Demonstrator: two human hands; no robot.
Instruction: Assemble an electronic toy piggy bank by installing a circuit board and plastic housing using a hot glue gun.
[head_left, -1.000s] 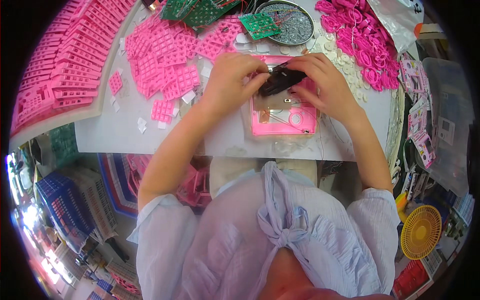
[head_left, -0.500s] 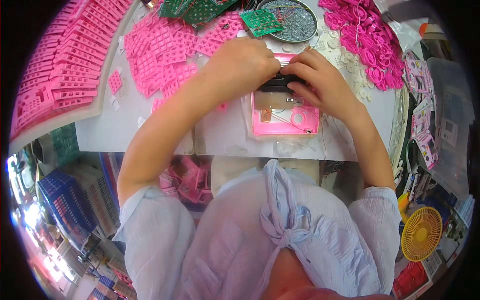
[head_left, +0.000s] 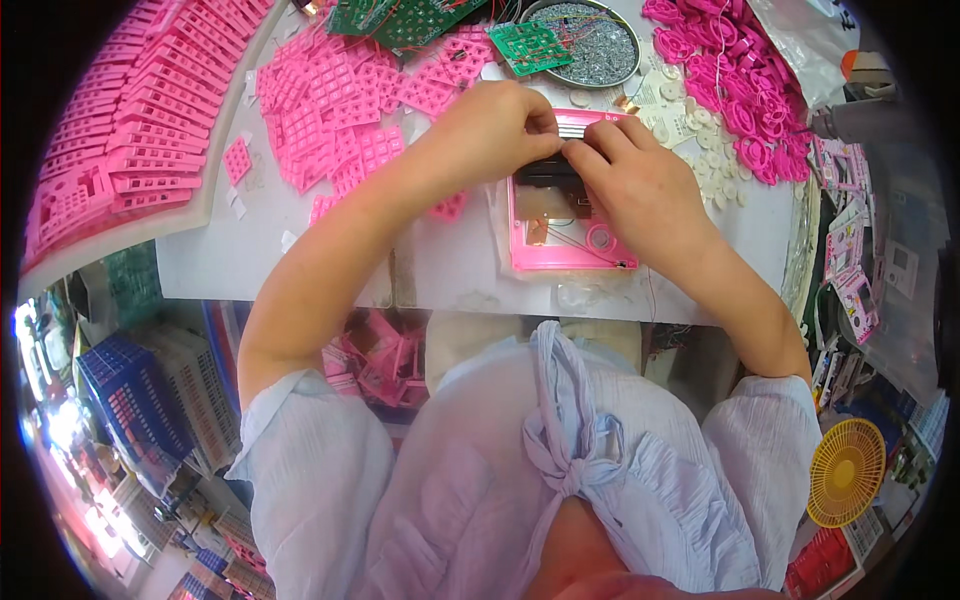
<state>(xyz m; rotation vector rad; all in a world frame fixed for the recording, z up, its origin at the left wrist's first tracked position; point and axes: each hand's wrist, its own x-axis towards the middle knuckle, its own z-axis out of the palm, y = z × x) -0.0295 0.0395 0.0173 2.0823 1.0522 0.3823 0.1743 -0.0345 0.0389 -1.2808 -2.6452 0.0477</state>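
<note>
A pink plastic casing (head_left: 570,264) lies on the table in front of me, with a dark screen-like panel, thin wires and a round ring showing inside. Across its upper part sits a black plastic piece (head_left: 545,174). My left hand (head_left: 503,125) is closed at the casing's upper left, fingers curled over the black piece. From the right, my right hand (head_left: 645,185) reaches over the casing, its thumb and bent fingers closed at the same spot. The two sets of fingertips almost meet, and whatever is pinched between them is hidden.
Pink keypad pieces (head_left: 330,115) are heaped left of the casing, beside stacked pink panels (head_left: 150,130). Beyond lie green circuit boards (head_left: 530,48) and a round tin of small metal parts (head_left: 612,65). Magenta rings (head_left: 745,110) and white discs (head_left: 712,140) lie to the right.
My right hand has turned and drawn its fingers in toward the left fingertips, covering more of the casing's right side. My left hand stays nearly in place. The view has shifted slightly.
</note>
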